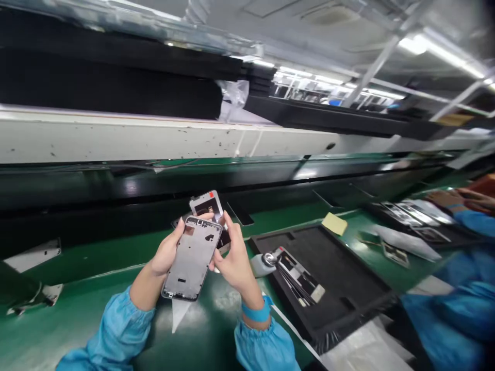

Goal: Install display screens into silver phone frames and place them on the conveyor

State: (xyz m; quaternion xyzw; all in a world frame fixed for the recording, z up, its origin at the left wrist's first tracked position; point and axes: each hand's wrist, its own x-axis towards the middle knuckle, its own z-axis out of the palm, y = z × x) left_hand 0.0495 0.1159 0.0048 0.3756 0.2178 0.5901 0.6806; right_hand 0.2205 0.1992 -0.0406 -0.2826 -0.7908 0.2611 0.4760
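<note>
The frame (189,257) is up above the green bench (96,319), right between the two hands. It is long and flat, and its long side runs slantwise: the top leans away and a bit to the right, the bottom points back toward the person. The left hand (164,252) lies along its left edge, clamped on it, with the thumb up near the top. The right hand (235,260) is just by the other edge, its thumb and pointer apart — I can't tell if they pinch the frame or the phone piece (209,201) behind it.

The frame is dull grey with a dark rim, small holes and a coppery patch near the top. A pale, pointy scrap (180,312) shows below its bottom end.

To the right, a bottle (261,265) stands beside a black tray (340,273) with thin parts (297,278) in it. Farther off I see another worker's hand (448,197) — blurry, near more parts.
</note>
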